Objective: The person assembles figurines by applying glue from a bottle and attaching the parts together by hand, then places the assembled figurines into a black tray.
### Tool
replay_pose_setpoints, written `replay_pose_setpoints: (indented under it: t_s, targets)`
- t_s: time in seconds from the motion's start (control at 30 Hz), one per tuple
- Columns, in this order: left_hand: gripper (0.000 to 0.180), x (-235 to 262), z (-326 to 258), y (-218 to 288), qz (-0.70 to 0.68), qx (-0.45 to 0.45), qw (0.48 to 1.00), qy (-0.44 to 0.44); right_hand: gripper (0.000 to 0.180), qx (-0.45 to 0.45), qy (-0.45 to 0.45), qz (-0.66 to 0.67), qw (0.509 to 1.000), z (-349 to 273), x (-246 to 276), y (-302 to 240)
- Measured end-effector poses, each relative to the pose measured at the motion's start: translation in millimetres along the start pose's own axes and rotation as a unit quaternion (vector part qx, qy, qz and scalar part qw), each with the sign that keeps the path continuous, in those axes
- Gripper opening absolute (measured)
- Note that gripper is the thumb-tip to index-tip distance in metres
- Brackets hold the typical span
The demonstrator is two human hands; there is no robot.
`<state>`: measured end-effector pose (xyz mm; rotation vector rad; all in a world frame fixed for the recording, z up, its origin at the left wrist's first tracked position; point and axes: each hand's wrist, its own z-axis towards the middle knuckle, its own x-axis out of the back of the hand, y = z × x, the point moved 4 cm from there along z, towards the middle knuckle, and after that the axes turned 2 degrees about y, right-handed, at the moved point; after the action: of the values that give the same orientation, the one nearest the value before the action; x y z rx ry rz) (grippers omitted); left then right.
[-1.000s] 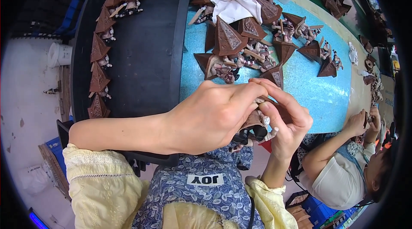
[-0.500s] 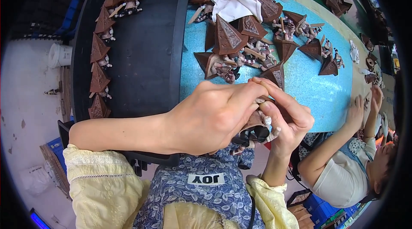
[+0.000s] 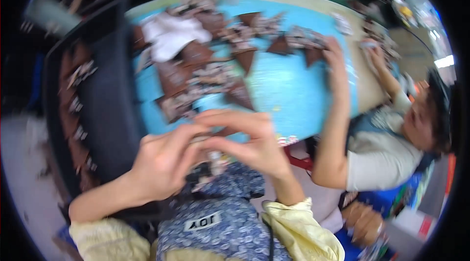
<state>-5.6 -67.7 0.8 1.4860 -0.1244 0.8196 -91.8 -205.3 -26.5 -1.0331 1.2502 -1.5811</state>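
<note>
Close to my apron, at the near edge of the blue table (image 3: 289,99), my left hand (image 3: 169,160) and my right hand (image 3: 247,138) meet, fingers closed on a small painted figurine (image 3: 208,170). Only its dark and pale lower parts show below my fingers; its top is hidden and the picture is smeared. Just beyond my hands lies a cluster of similar figurines (image 3: 210,77) with pointed brown pyramid-shaped tops. A white cloth (image 3: 171,33) is draped over part of that cluster.
To the left, a black tray (image 3: 105,90) holds a row of brown-topped figurines (image 3: 68,99) along its far side. On the right a co-worker's arm (image 3: 338,99) stretches over the table, its hand at more figurines (image 3: 279,45). The co-worker's other hand (image 3: 377,58) is farther right.
The view has swung, so the table and tray appear farther left and tilted. My hands still hold the figurine together. The co-worker's arm now reaches onto the blue table.
</note>
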Motion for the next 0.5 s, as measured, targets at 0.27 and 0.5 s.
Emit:
replay_pose_setpoints:
  t_s: [0.27,0.5]
  targets:
    - [0.016,-10.0,14.6,9.1,-0.005,0.001,0.999,-0.048,0.028,0.077,0.083,-0.009,0.994,-18.6,4.3,6.5]
    - [0.020,-13.4,25.6,11.3,-0.025,-0.007,0.997,-0.079,0.027,0.168,0.252,-0.072,0.950,-49.3,52.4,-74.8]
